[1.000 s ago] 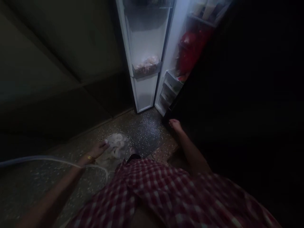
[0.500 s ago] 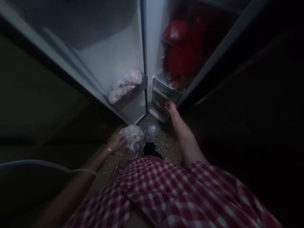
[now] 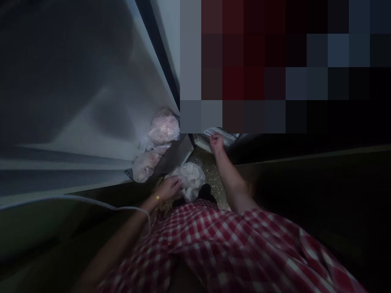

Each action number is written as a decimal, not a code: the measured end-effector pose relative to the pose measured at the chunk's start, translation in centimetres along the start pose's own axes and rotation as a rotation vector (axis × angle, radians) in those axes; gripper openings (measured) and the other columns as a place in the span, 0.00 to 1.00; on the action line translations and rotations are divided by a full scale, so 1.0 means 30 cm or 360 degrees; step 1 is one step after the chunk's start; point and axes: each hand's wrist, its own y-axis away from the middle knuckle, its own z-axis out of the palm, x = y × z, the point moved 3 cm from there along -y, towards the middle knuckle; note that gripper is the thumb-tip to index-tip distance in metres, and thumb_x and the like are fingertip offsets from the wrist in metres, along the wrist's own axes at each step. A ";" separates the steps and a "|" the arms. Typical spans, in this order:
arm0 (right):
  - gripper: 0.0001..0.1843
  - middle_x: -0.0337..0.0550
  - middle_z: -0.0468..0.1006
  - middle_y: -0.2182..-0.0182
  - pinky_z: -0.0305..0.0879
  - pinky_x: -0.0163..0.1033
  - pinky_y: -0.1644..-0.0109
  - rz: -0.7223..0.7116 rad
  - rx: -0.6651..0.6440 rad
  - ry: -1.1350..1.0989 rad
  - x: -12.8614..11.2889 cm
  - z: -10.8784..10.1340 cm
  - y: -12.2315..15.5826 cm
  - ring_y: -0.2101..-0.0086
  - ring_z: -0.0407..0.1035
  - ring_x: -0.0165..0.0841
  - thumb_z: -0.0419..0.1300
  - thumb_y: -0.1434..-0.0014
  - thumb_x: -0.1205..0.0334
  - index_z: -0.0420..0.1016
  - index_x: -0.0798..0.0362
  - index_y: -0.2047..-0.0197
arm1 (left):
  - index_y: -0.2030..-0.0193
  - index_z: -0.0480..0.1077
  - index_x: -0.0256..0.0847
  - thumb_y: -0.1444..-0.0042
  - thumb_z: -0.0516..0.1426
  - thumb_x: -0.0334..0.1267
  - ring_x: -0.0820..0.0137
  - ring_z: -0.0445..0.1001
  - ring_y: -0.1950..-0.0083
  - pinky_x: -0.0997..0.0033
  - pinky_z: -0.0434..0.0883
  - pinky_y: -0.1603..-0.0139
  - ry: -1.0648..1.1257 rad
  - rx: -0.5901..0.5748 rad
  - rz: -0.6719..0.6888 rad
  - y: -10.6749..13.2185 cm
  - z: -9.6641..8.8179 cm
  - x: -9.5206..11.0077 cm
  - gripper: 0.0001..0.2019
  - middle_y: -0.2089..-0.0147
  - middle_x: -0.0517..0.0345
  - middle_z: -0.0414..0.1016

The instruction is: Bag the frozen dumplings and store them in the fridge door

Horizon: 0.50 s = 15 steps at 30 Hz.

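My left hand [image 3: 169, 187], a gold bracelet at its wrist, is closed around the gathered top of a clear plastic bag [image 3: 193, 179]. Whitish pieces fill the bag, which hangs low over the floor by my feet; what they are is hard to make out. My right hand [image 3: 216, 141] is at the front of a pale fridge drawer [image 3: 230, 137], fingers curled at its edge. The drawer's upper part and contents are hidden by large blurred blocks.
The open fridge door [image 3: 122, 101] stands to the left. Its low door shelf [image 3: 179, 152] holds bags of pinkish food [image 3: 165, 128]. A pale cable [image 3: 91, 200] crosses at left. Speckled floor [image 3: 210, 162] shows between door and drawer. The right side is very dark.
The view has swung toward the door. My right hand's fingers, stretched toward the drawer before, are now curled at it. My left hand and the bag sit further right in view.
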 end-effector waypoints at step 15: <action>0.15 0.29 0.69 0.78 0.67 0.31 0.66 -0.0072 0.0031 -0.0120 0.013 0.014 0.080 0.77 0.69 0.24 0.52 0.34 0.49 0.63 0.50 0.69 | 0.75 0.60 0.39 0.43 0.49 0.42 0.74 0.56 0.72 0.74 0.56 0.70 0.0039 -0.0119 0.0145 -0.056 -0.121 0.032 0.12 0.75 0.64 0.57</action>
